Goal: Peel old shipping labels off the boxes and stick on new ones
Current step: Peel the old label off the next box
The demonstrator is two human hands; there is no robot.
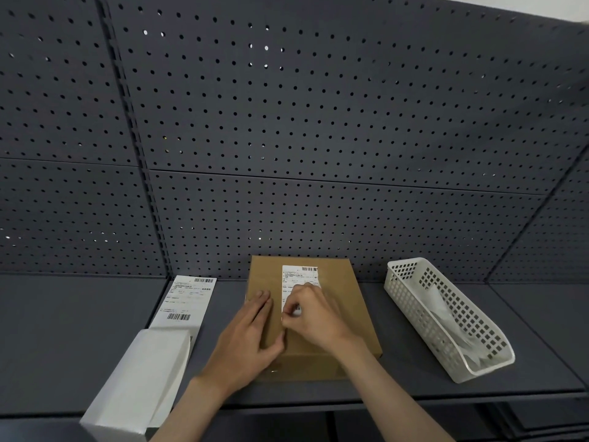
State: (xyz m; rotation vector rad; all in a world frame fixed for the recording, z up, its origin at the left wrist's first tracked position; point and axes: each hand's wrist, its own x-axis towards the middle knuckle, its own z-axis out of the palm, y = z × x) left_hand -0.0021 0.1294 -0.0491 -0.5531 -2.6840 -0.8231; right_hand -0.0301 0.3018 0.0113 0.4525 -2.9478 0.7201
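Observation:
A flat brown cardboard box [344, 301] lies on the dark grey shelf, directly in front of me. A white shipping label [299, 277] with barcodes is stuck on its top. My left hand [251, 333] lies flat on the box to the left of the label, fingers together. My right hand [314, 314] covers the label's lower half, its fingertips pinched at the label's lower left edge. Left of the box, a strip of white labels [188, 299] lies on the shelf; its near part [143, 378] is folded over, blank side up.
A white perforated plastic basket [411, 282] stands to the right of the box, with crumpled pale sheets inside. A dark pegboard wall [287, 122] rises behind the shelf. The shelf's front edge [478, 397] runs just below the box.

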